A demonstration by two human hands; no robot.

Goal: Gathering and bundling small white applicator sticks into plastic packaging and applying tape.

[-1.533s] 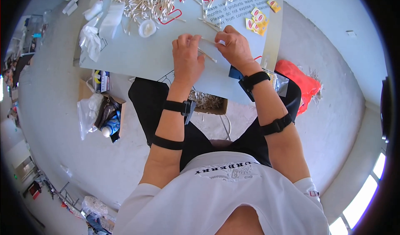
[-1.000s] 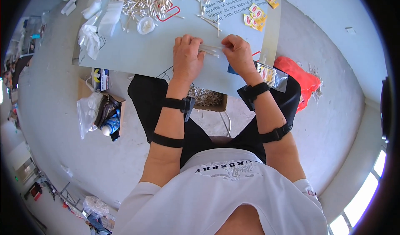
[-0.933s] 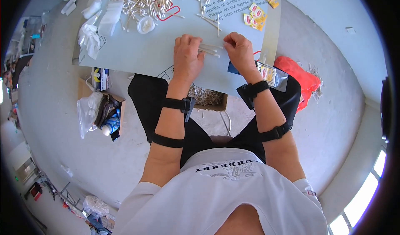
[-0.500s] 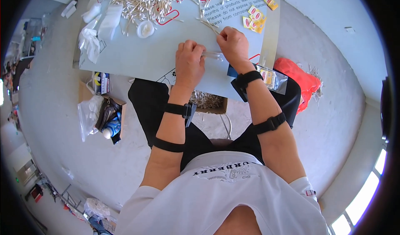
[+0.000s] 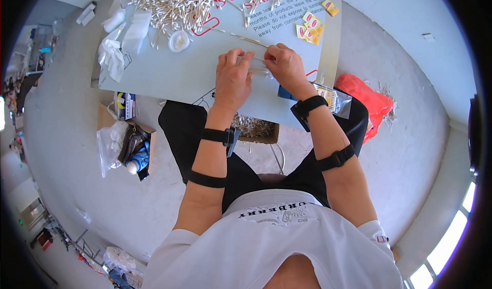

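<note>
My left hand point(image 5: 233, 78) is closed on a small bundle of cotton swabs point(image 5: 260, 72), whose white ends stick out to the right of the fingers. My right hand point(image 5: 287, 67) is beside it, thumb and fingers pinched on what looks like a single swab reaching toward the left hand; the fingers partly hide it. Just above the hands, loose swabs point(image 5: 248, 39) lie on the table. A large heap of cotton swabs point(image 5: 174, 2) spreads over the far side. Near the heap stands a small round white tub point(image 5: 179, 41).
Yellow packets point(image 5: 310, 28) lie at the table's right. Clear plastic bags point(image 5: 137, 30) and crumpled white material point(image 5: 111, 55) are on the left. A pack of swabs point(image 5: 328, 95) sits by the near right edge. Below are a box of swabs point(image 5: 256, 127) and a red bag point(image 5: 359, 94).
My right hand has come down and closer to my left hand, away from the loose swabs above. The left hand has stayed nearly in place, still holding its bundle.
</note>
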